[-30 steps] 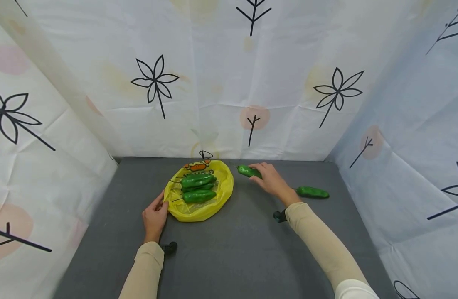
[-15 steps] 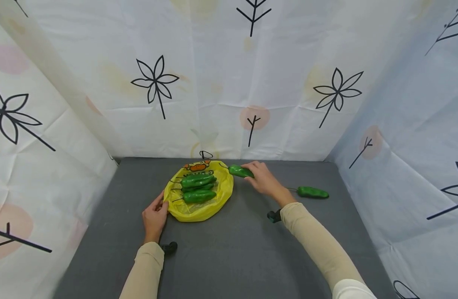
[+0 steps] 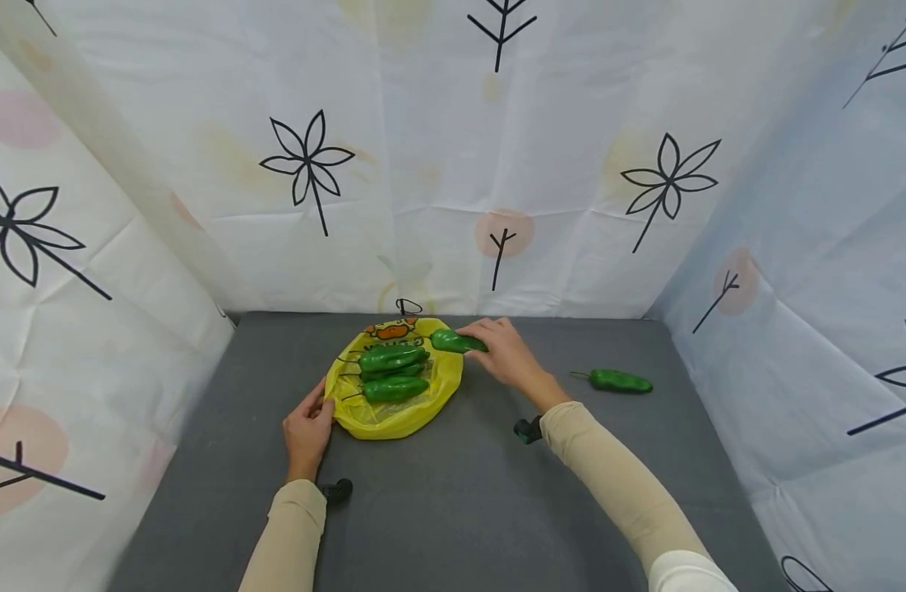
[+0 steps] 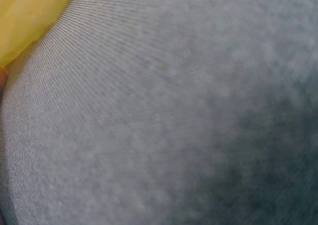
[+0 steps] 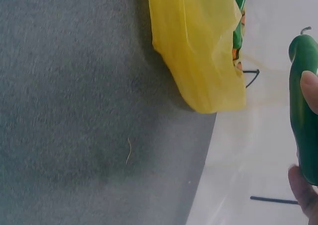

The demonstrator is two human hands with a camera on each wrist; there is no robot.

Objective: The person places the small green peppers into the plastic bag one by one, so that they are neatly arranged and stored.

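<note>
A yellow plastic bag (image 3: 379, 429), its mouth spread wide, lies on the grey table with several long green peppers (image 3: 394, 389) inside. My left hand (image 3: 307, 427) grips the bag's left edge, thumb on the near side; only a fingertip (image 4: 2, 78) shows in the left wrist view. Over the bag's right rim, my right hand (image 3: 501, 349) holds another green pepper (image 3: 453, 340) by its blunt end, its stem pointing left. That held pepper (image 5: 304, 115) appears at the right edge of the right wrist view, between thumb and fingers.
One more green pepper (image 3: 619, 381) lies on the table (image 3: 453, 510) to the right, beyond my right forearm. White patterned cloth walls (image 3: 423, 164) stand behind the table and on both sides.
My right hand has carried its pepper leftward, from beside the bag to over its right rim. The left hand and the bag have stayed in place.
</note>
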